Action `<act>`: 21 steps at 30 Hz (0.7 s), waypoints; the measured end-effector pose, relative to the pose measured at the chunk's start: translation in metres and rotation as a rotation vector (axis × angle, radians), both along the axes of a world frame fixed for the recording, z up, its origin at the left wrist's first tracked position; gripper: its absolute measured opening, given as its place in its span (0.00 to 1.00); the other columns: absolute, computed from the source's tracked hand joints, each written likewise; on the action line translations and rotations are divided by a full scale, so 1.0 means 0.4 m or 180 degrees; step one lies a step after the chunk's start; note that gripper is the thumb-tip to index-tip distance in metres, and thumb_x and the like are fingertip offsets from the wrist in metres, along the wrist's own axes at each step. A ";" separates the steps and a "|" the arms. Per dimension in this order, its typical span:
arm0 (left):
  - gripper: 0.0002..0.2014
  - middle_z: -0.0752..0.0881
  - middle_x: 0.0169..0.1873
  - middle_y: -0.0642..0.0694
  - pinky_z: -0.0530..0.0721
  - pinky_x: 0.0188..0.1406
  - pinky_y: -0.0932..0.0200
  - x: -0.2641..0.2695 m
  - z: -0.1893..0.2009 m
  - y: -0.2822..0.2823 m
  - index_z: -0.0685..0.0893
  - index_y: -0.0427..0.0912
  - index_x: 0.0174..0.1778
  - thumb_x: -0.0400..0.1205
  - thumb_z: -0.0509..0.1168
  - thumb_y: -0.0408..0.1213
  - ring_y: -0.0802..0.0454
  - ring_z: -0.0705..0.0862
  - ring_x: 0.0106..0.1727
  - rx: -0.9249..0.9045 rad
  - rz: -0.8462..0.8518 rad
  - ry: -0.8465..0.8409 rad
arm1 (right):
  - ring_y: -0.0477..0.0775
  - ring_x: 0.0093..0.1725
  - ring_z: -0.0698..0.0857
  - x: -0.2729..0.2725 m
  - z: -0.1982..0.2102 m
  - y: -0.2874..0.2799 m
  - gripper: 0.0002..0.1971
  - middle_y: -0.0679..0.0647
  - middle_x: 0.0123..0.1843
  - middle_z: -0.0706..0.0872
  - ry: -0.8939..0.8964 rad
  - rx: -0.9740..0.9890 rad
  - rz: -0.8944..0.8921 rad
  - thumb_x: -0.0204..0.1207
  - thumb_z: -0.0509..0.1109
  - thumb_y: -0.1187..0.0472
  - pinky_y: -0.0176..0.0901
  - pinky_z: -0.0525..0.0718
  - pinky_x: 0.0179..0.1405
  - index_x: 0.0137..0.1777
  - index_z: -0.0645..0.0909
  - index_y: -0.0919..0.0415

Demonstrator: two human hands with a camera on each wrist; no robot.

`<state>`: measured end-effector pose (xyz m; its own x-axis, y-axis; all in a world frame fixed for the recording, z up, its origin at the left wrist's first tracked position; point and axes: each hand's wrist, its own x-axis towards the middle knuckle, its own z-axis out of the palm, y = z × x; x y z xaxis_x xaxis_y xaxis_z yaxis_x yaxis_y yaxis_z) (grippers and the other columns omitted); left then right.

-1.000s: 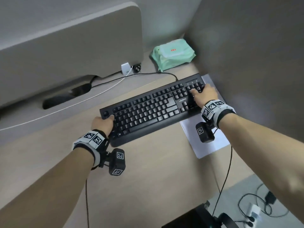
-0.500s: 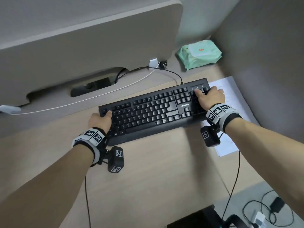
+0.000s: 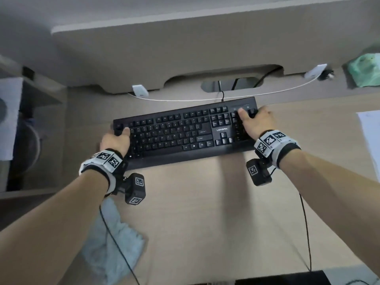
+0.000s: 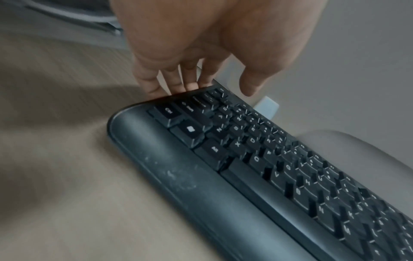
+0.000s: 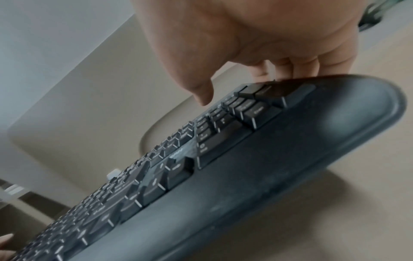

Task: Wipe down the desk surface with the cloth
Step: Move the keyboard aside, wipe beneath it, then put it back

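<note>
A black keyboard [image 3: 185,134] lies across the middle of the wooden desk [image 3: 195,212]. My left hand [image 3: 119,134] grips its left end, fingers curled round the edge [image 4: 174,86] and thumb over the keys. At the other end my right hand [image 3: 250,118] holds on, fingers wrapped behind the edge [image 5: 286,70] and thumb above the number pad. A crumpled light blue cloth [image 3: 115,239] sits by the desk's front edge, partly under my left forearm. I cannot tell whether the keyboard [image 4: 245,167] rests on the desk or hangs just above it.
A grey partition panel [image 3: 185,54] runs along the back, with a white cable [image 3: 205,99] and a white charger [image 3: 139,90] in front of it. A green wipes pack [image 3: 366,73] and a paper sheet [image 3: 370,132] sit at the right. Shelving [image 3: 30,120] stands at the left.
Both hands have carried the keyboard leftward, off the paper sheet toward the desk's middle. The head view has swung left, and the cloth has come into sight.
</note>
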<state>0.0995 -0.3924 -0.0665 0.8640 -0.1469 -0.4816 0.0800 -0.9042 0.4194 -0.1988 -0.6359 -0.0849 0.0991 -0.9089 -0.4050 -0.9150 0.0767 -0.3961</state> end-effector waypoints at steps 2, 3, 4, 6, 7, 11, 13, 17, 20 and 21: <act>0.29 0.84 0.61 0.31 0.77 0.66 0.47 0.061 0.010 0.049 0.81 0.29 0.63 0.82 0.63 0.55 0.31 0.82 0.64 0.0045 0.0092 -0.0020 | 0.70 0.69 0.76 0.083 -0.006 0.036 0.39 0.70 0.70 0.76 -0.0015 0.0040 0.0101 0.77 0.63 0.33 0.55 0.74 0.67 0.70 0.68 0.70; 0.28 0.84 0.62 0.32 0.76 0.66 0.46 0.091 0.012 0.071 0.81 0.31 0.64 0.82 0.62 0.55 0.31 0.81 0.64 0.0051 0.0087 -0.0031 | 0.70 0.69 0.77 0.120 -0.008 0.054 0.39 0.70 0.70 0.76 -0.0017 0.0052 0.0147 0.77 0.63 0.34 0.55 0.75 0.66 0.70 0.68 0.70; 0.28 0.84 0.63 0.32 0.76 0.67 0.45 0.118 0.007 0.090 0.81 0.34 0.65 0.82 0.61 0.56 0.31 0.82 0.65 0.0031 0.0072 -0.0030 | 0.70 0.69 0.77 0.149 -0.010 0.067 0.39 0.70 0.70 0.76 -0.0007 0.0064 0.0181 0.77 0.64 0.34 0.55 0.75 0.66 0.70 0.68 0.70; 0.26 0.84 0.64 0.35 0.76 0.68 0.44 0.153 -0.003 0.115 0.81 0.40 0.65 0.81 0.61 0.56 0.33 0.82 0.65 -0.0053 0.0080 -0.0006 | 0.70 0.69 0.77 0.186 -0.017 0.086 0.39 0.70 0.70 0.77 0.0000 0.0094 0.0229 0.77 0.64 0.34 0.56 0.76 0.66 0.70 0.68 0.70; 0.25 0.84 0.65 0.37 0.76 0.69 0.44 0.169 -0.007 0.125 0.80 0.41 0.66 0.81 0.61 0.56 0.34 0.82 0.66 -0.0126 0.0112 0.0003 | 0.70 0.68 0.78 0.204 -0.022 0.095 0.39 0.70 0.69 0.77 0.0001 0.0120 0.0256 0.77 0.65 0.34 0.56 0.76 0.65 0.70 0.68 0.70; 0.19 0.83 0.65 0.41 0.73 0.59 0.54 0.199 -0.019 0.137 0.79 0.42 0.68 0.85 0.60 0.46 0.38 0.82 0.66 -0.0297 0.0103 0.0018 | 0.69 0.69 0.77 0.241 -0.031 0.117 0.41 0.69 0.71 0.75 0.0137 0.0248 0.0354 0.77 0.64 0.34 0.55 0.76 0.65 0.73 0.66 0.70; 0.17 0.85 0.62 0.41 0.73 0.55 0.55 0.207 -0.027 0.138 0.79 0.42 0.67 0.85 0.60 0.44 0.39 0.83 0.63 -0.0367 0.0036 0.0018 | 0.68 0.69 0.78 0.245 -0.037 0.119 0.42 0.69 0.71 0.75 0.0169 0.0306 0.0359 0.77 0.63 0.33 0.54 0.77 0.64 0.74 0.66 0.71; 0.17 0.84 0.63 0.42 0.73 0.55 0.55 0.204 -0.041 0.129 0.77 0.42 0.69 0.85 0.60 0.42 0.39 0.82 0.63 -0.0452 -0.0002 -0.0018 | 0.68 0.65 0.80 0.233 -0.049 0.113 0.41 0.68 0.67 0.79 0.0278 0.0356 0.0381 0.76 0.63 0.32 0.52 0.78 0.61 0.69 0.71 0.72; 0.18 0.84 0.63 0.40 0.74 0.55 0.53 0.194 -0.028 0.120 0.78 0.41 0.69 0.84 0.61 0.42 0.38 0.83 0.62 -0.0445 0.0035 -0.0077 | 0.67 0.62 0.82 0.227 -0.035 0.108 0.40 0.67 0.64 0.81 0.0336 0.0415 0.0508 0.76 0.61 0.31 0.50 0.78 0.57 0.66 0.75 0.71; 0.18 0.85 0.62 0.40 0.75 0.55 0.52 0.189 -0.025 0.119 0.78 0.41 0.68 0.84 0.61 0.42 0.38 0.83 0.61 -0.0419 0.0048 -0.0095 | 0.67 0.61 0.82 0.223 -0.028 0.106 0.40 0.67 0.63 0.81 0.0344 0.0422 0.0553 0.77 0.60 0.31 0.50 0.78 0.56 0.66 0.76 0.71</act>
